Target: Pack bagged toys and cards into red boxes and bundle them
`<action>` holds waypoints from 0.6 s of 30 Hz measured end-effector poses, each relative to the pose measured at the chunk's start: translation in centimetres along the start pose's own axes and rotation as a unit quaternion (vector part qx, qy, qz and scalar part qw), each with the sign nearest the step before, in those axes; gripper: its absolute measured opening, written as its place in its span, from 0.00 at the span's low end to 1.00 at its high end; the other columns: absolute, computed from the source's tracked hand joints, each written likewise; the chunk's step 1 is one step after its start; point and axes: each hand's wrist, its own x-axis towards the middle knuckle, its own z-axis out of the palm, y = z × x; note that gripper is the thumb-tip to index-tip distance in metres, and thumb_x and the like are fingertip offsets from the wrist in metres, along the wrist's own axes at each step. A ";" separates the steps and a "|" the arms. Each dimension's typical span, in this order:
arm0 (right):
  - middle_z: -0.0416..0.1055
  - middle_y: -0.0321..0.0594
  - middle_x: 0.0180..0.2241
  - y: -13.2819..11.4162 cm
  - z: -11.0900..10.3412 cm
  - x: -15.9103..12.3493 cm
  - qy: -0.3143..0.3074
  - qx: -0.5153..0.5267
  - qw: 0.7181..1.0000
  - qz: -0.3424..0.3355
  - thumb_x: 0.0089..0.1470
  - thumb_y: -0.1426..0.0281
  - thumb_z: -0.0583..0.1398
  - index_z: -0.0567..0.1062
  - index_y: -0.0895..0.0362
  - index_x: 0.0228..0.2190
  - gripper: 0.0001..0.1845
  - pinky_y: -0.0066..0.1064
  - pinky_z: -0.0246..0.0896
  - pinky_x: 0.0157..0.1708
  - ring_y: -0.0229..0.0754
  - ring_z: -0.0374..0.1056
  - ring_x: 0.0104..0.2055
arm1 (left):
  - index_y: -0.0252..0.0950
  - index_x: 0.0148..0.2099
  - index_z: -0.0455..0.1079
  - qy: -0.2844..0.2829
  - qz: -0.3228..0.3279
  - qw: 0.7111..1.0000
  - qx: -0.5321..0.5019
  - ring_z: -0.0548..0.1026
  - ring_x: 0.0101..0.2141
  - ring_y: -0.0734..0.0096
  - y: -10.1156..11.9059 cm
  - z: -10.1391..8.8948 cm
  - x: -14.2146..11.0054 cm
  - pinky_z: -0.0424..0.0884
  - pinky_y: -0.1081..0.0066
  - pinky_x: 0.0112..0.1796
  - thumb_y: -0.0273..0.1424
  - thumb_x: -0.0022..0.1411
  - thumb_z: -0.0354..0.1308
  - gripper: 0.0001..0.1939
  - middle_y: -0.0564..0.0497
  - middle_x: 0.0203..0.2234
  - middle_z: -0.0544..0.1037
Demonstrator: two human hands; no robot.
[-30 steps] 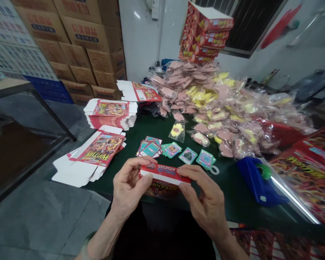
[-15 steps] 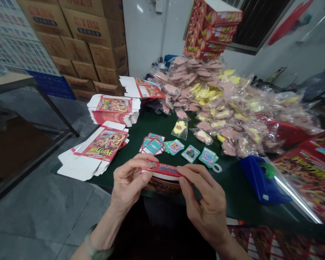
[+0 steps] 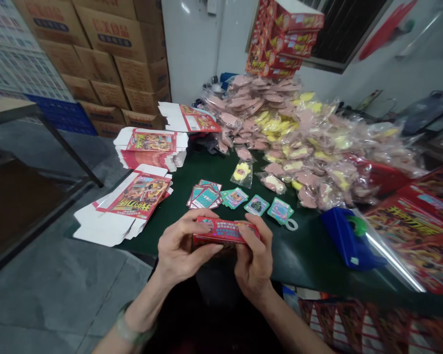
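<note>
A small red printed carton [image 3: 225, 230] is held between my two hands at the table's front edge, its narrow end facing up. My left hand [image 3: 182, 246] grips its left side, thumb along the front and fingers behind. My right hand [image 3: 256, 255] wraps the right side, with a finger pressing on the top end. That end looks closed, its flap lying flat. Beyond it lie a fanned pile of teal cards [image 3: 205, 195], several small stacks of picture cards [image 3: 257, 205] and a white ring [image 3: 291, 224].
Flattened cartons [image 3: 140, 194] and another stack [image 3: 153, 142] lie at left. Behind is a heap of bagged pink and yellow pieces [image 3: 276, 123]. A blue tape dispenser [image 3: 349, 246] stands at right beside red display boxes [image 3: 417, 231]. Brown cartons [image 3: 110, 39] line the wall.
The carton's top flap, raised before with a white edge showing, now lies down. My right hand has moved left and curled round the carton's right end.
</note>
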 end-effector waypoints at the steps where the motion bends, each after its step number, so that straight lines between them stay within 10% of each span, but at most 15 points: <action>1: 0.58 0.47 0.53 0.1 0.0 0.2 -0.002 0.004 1.000 -0.005 0.56 0.78 0.52 0.62 0.51 0.53 0.23 0.45 0.66 0.44 0.46 0.64 0.49 | 0.38 0.41 0.68 -0.005 0.022 0.999 0.038 0.75 0.39 0.62 -0.2 -0.2 0.2 0.74 0.65 0.36 0.18 0.48 0.64 0.18 0.45 0.40 0.75; 9: 0.61 0.50 0.51 1.5 -3.7 1.9 -0.035 -0.032 0.997 0.054 0.54 0.71 0.57 0.55 0.56 0.57 0.30 0.41 0.64 0.46 0.47 0.62 0.52 | 0.39 0.41 0.70 0.101 0.079 0.970 0.209 0.74 0.36 0.69 -0.4 1.7 0.6 0.71 0.68 0.38 0.19 0.48 0.63 0.17 0.51 0.36 0.75; 13: 0.70 0.42 0.34 5.6 -11.8 0.9 0.086 -0.244 0.943 0.211 0.54 0.65 0.56 0.71 0.58 0.37 0.11 0.33 0.64 0.35 0.41 0.67 0.34 | 0.39 0.46 0.69 0.114 0.051 0.968 0.217 0.73 0.39 0.65 -1.6 2.5 0.1 0.69 0.65 0.43 0.21 0.46 0.64 0.23 0.50 0.37 0.75; 18: 0.71 0.46 0.30 11.2 -22.9 -0.1 0.106 -0.370 0.846 0.370 0.48 0.65 0.55 0.74 0.60 0.29 0.13 0.36 0.59 0.34 0.45 0.65 0.31 | 0.39 0.44 0.68 0.109 0.062 0.974 0.189 0.75 0.38 0.66 -2.9 2.9 0.1 0.70 0.65 0.45 0.22 0.41 0.67 0.25 0.53 0.35 0.76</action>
